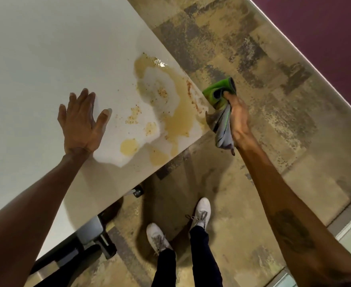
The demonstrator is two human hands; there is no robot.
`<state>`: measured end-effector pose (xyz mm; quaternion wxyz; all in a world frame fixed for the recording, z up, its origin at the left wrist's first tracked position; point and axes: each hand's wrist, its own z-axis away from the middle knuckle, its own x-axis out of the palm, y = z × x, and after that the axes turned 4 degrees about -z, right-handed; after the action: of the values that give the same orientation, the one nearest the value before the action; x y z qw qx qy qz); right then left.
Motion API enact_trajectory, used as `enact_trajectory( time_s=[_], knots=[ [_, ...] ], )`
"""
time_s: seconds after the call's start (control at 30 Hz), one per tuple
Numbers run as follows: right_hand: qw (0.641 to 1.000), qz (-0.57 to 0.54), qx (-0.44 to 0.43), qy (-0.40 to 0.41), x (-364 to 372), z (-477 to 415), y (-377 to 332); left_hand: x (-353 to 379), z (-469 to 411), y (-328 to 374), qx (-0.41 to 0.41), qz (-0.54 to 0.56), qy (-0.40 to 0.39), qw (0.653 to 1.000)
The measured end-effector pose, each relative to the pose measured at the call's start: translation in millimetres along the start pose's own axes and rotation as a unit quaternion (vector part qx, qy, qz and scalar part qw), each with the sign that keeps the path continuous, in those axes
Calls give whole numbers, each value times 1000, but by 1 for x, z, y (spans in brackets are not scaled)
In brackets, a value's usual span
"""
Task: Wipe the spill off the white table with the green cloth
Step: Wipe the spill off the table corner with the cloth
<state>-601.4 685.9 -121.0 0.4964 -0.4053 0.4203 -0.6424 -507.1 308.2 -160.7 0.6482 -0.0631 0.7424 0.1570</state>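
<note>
A yellowish-brown spill [176, 119] with crumbs spreads over the right corner of the white table [35, 59], reaching both table edges. My left hand [81, 123] lies flat on the table with fingers spread, just left of the spill. My right hand [237, 114] is closed around the green cloth [219, 94], whose grey underside hangs down. The cloth is held just past the table's right edge, beside the spill.
A mottled tan and grey carpet [274, 100] lies around the table. A purple wall [326, 27] runs along the upper right. Table legs with a caster [138, 191] stand below the near edge. My feet in white shoes [199, 212] stand close to the corner.
</note>
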Motion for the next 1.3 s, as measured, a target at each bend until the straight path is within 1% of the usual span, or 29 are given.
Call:
enact_trajectory(
  time_s=[0.13, 0.17, 0.23, 0.3, 0.37, 0.4, 0.5, 0.53, 0.6, 0.63, 0.7, 0.73, 0.8, 0.9, 1.0, 1.07, 1.13, 1.2, 1.3],
  knots=[
    [995, 59, -84, 5, 22, 28, 9, 3, -1, -1, 2, -5, 2, 1000],
    [992, 87, -96, 6, 29, 32, 12, 4, -1, -2, 0, -7, 2, 1000],
    [972, 194, -123, 44, 42, 34, 19, 5, -2, -4, 0, -11, -2, 1000],
    [963, 236, -118, 60, 54, 28, 19, 5, -2, -4, 3, -17, -1, 1000],
    [956, 266, -121, 38, 60, 22, 18, 6, -2, -5, 3, -19, -1, 1000],
    [947, 292, -132, 23, 60, 20, 16, 6, -2, -5, 3, -20, 0, 1000],
    [899, 376, -224, -16, 48, 21, 10, 5, -2, -5, 1, -19, 7, 1000],
    [883, 401, -241, -33, 41, 18, 10, 5, -1, -5, 1, -13, 9, 1000],
    [864, 447, -224, -68, 31, 9, 12, 7, 0, -5, -1, 1, 12, 1000],
    [845, 485, -212, -73, 28, 6, 16, 8, 0, -5, 0, 4, 15, 1000],
    [791, 569, -213, -72, 28, 9, 24, 10, 1, -6, 3, -6, 23, 1000],
    [782, 579, -222, -72, 30, 12, 27, 11, 1, -7, 4, -16, 28, 999],
    [799, 558, -216, -53, 36, 20, 32, 13, 0, -8, 8, -31, 28, 999],
    [816, 541, -204, -24, 43, 36, 40, 15, -1, -9, 9, -46, 26, 999],
    [854, 472, -219, -22, 49, 65, 49, 15, -2, -9, 8, -35, 18, 999],
    [867, 436, -240, -33, 48, 83, 54, 14, -2, -9, 6, -35, 16, 999],
    [859, 442, -249, -59, 44, 87, 54, 13, -2, -9, 6, -35, 13, 999],
    [837, 481, -239, -105, 39, 76, 46, 12, -2, -9, 9, -40, 13, 999],
    [766, 578, -220, -172, 34, 50, 30, 11, -2, -9, 10, -26, 7, 1000]
  ],
)
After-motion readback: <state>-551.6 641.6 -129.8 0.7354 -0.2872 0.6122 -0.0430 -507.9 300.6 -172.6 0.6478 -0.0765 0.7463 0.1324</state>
